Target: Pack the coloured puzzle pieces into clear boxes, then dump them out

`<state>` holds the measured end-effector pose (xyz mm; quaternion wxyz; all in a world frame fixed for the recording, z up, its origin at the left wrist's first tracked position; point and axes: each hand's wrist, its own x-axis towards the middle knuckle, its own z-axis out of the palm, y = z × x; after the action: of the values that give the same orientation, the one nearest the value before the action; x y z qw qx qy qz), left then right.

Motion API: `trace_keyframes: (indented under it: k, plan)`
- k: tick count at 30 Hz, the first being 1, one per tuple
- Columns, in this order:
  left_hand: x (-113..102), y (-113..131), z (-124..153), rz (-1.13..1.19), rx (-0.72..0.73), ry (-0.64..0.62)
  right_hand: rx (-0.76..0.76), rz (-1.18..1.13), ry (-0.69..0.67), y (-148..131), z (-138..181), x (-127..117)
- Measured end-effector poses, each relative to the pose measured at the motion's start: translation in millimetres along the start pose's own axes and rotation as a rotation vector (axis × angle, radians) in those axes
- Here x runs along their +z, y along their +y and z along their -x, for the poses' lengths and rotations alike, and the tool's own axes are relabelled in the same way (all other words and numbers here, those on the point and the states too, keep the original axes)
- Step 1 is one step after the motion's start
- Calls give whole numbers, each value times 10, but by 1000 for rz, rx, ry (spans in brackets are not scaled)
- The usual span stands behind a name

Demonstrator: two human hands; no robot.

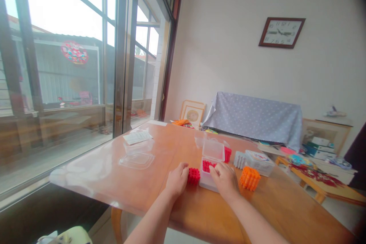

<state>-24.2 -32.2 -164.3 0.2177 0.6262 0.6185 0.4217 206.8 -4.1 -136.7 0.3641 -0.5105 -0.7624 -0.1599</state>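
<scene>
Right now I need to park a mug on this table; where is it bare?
Bare wood lies near the front edge of the table, right of the orange block. It is crowded around the clear box between both hands.

Two bare arms come up from the bottom of the picture. The left hand (177, 180) and the right hand (225, 178) have no gloves on. There are no rings and no watch that can be seen. No sleeves cover the arms as far as they show. The fingers are short and rounded.
</scene>
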Motion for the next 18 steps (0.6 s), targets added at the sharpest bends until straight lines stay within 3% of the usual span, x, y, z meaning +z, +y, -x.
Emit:
trace_keyframes:
  k: [10,18]
  plan:
    - [-45,23,43,123,11,-31,4,-148,-24,-18,-24,-116]
    - [-80,97,105,13,56,-53,6,-225,10,-152,-47,-191]
